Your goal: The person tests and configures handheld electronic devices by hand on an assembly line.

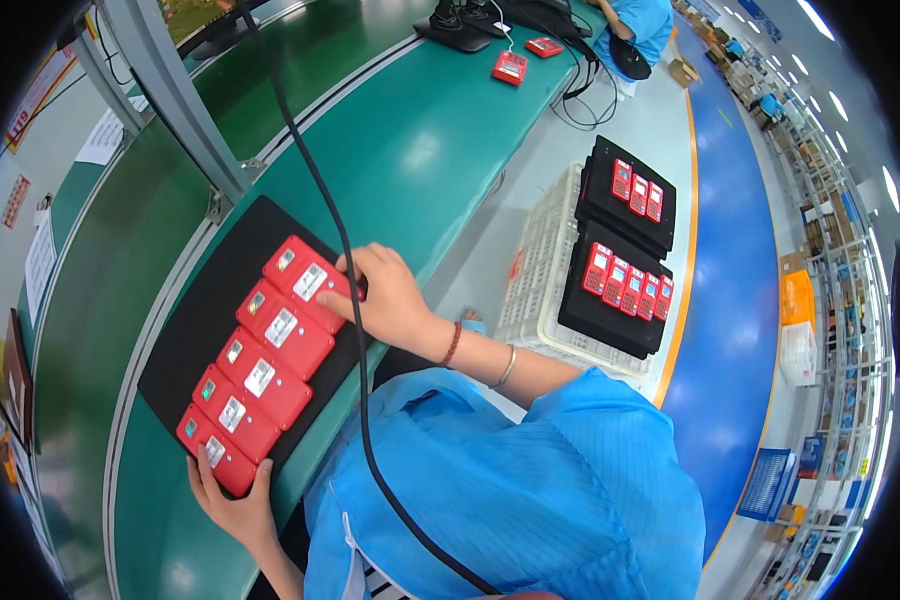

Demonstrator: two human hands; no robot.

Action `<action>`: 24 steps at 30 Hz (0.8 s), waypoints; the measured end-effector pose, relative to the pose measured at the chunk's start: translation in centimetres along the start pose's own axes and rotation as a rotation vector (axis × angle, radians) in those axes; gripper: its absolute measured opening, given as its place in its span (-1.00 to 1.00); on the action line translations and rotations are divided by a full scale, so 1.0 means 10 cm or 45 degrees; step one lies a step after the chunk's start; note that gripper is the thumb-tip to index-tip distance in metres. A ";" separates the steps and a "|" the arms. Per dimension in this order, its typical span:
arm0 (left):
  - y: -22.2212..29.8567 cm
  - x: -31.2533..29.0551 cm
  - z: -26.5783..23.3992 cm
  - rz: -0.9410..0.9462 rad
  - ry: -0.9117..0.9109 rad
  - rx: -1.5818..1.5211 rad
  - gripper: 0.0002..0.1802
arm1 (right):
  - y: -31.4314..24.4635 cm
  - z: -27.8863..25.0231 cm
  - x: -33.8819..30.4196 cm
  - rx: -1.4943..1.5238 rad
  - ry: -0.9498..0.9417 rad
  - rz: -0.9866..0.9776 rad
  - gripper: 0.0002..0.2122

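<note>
Several red handheld terminals (285,338) lie in a tight row, backs up, on a black foam pad (205,305) on the green workbench. Each back carries a white label and a small light-coloured window. My left hand (235,508) grips the nearest red terminal (216,457), thumb at one edge and fingers at the other. At the row's far end, my right hand (385,295) is closed on the last red terminal (305,277), thumb on its back near the label. The fingertips at its far edge are partly hidden. Both terminals rest in line with the others.
A black cable (315,165) hangs across the view beside my right hand. Right of the bench, a white plastic crate (540,255) bears black pads (590,205) with red keypad terminals. A grey metal post (175,90) stands behind. A person in blue (650,25) is at the far end.
</note>
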State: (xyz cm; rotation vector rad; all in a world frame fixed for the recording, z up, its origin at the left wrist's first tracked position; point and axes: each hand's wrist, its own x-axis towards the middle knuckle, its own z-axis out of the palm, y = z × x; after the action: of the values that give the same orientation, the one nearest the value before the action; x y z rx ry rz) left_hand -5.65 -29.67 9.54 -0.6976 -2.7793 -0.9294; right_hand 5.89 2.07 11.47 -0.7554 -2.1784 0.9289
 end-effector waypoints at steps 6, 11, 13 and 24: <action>0.12 0.19 -0.03 -0.008 0.036 -0.016 -0.23 | 0.11 0.20 0.25 -0.144 0.172 -0.277 -0.71; -0.08 0.19 -0.15 0.029 0.062 -0.251 -0.40 | -0.21 0.34 0.08 -0.028 0.075 -0.565 -0.70; 0.04 0.23 -0.16 -0.295 0.174 -0.763 -0.58 | -0.38 0.36 -0.08 -0.015 -0.050 -0.607 -0.70; 0.03 0.11 0.15 -0.352 0.334 -0.869 -0.78 | -0.86 0.99 -0.34 -0.043 -0.555 -0.819 -0.50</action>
State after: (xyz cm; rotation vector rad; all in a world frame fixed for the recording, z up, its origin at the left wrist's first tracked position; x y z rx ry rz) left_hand -6.48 -28.15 8.78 -0.2178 -2.3378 -1.9050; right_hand -1.45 -9.36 11.60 0.1754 -2.5675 0.7545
